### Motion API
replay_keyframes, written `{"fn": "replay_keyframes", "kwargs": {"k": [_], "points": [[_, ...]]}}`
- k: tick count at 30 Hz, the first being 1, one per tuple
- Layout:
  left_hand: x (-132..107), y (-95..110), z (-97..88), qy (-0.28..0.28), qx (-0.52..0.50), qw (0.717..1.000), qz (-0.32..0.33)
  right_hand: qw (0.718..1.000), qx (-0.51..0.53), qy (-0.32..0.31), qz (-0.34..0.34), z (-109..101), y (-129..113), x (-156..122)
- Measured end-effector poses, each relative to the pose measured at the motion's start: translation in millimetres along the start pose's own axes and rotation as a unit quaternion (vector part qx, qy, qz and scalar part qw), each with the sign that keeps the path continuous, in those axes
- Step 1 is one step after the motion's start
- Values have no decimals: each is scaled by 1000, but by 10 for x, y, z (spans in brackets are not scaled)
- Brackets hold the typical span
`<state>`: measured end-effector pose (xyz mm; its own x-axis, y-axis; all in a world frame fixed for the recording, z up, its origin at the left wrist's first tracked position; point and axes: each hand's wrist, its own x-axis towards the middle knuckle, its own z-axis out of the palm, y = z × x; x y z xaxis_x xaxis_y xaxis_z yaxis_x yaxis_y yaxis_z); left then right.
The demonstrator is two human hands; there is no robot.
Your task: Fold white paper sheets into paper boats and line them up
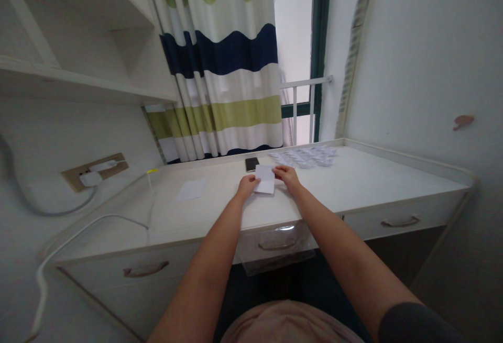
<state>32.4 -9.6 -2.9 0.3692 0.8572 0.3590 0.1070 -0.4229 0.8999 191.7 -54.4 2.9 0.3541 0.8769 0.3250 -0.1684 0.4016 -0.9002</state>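
A white sheet of paper [265,179], looking folded, is held just above the desk between my two hands. My left hand [248,185] pinches its left edge. At the upper right edge, the fingers of my right hand [288,176] are closed on the same paper. Right behind it lies a small dark flat object [252,164], whose kind I cannot make out. Several folded white paper pieces [306,156] stand in rows at the back, to the right of my hands. Another flat white sheet [191,189] rests on the desk to the left.
The white desk [373,175] has a raised rim along the back and right. Clear plastic [275,249] hangs over its front edge at a drawer. A white cable [98,219] crosses the left side, below a wall socket [94,171]. A striped curtain [236,86] hangs behind.
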Motion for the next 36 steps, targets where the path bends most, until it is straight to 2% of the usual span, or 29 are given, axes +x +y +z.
{"fn": "replay_keyframes", "kwargs": {"k": [15, 22, 29, 36], "points": [[6, -16, 13, -12, -16, 1000, -13, 999, 12, 39, -11, -13, -10, 12], [22, -20, 13, 8, -28, 1000, -9, 996, -11, -51, 66, 15, -24, -41], [46, -37, -6, 38, -61, 997, -7, 991, -24, -86, 101, 36, -27, -83], [47, -34, 12, 41, -120, 992, -28, 991, 0, -86, 100, 21, -9, -56]]}}
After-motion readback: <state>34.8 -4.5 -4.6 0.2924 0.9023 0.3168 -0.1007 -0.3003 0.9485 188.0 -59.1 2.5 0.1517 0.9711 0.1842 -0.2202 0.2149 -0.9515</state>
